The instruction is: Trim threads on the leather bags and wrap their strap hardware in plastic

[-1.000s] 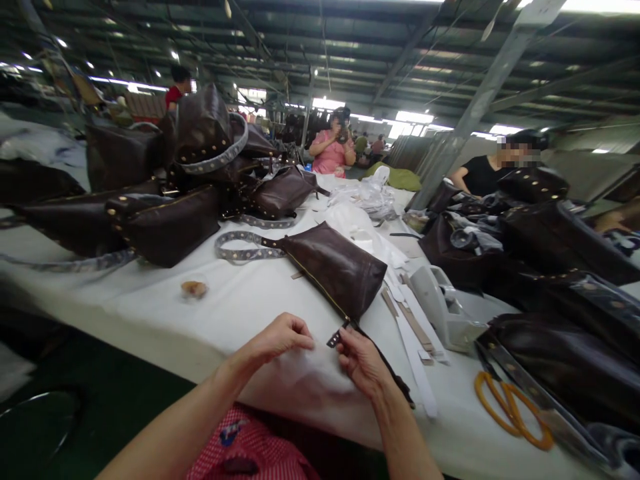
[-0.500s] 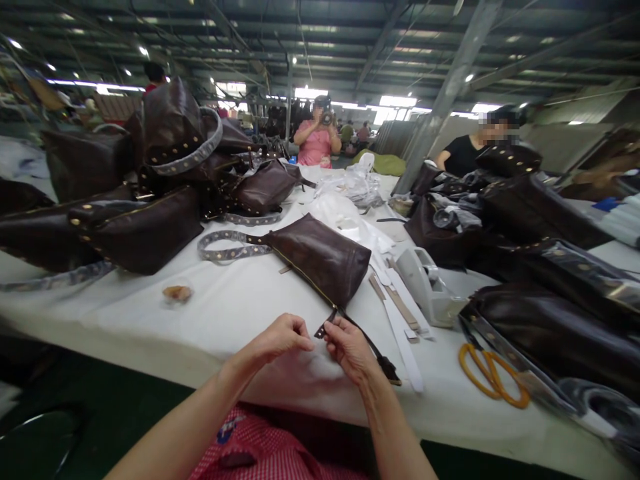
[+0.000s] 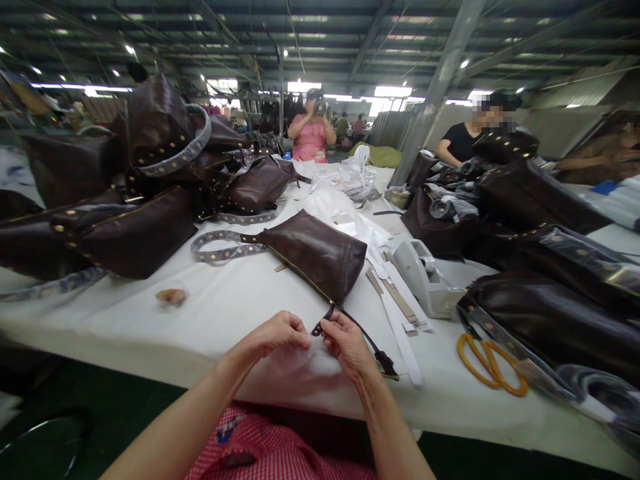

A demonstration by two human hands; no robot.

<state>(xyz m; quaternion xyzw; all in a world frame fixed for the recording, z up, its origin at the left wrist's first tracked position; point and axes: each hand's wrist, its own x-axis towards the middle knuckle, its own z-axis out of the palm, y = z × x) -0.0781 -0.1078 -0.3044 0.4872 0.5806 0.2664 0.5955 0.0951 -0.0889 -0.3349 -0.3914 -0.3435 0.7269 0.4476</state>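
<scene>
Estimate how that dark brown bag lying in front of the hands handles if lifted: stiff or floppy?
Likely floppy: the brown bag lies slumped and creased on the table. Its studded strap curls loosely, so it would probably dangle. The glossy leather might slide easily across the white cover when pushed.

Orange scissors (image 3: 493,365), tape dispenser (image 3: 424,277), pile of brown bags (image 3: 143,193).

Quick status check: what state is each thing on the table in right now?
Dark brown leather bag, lying on its side on white table.
Small dark strap tab at the bag's corner, pinched by left hand and right hand.
Grey studded strap, looped flat, attached to bag.
Orange-handled scissors, lying untouched.
White tape dispenser, upright.
</scene>
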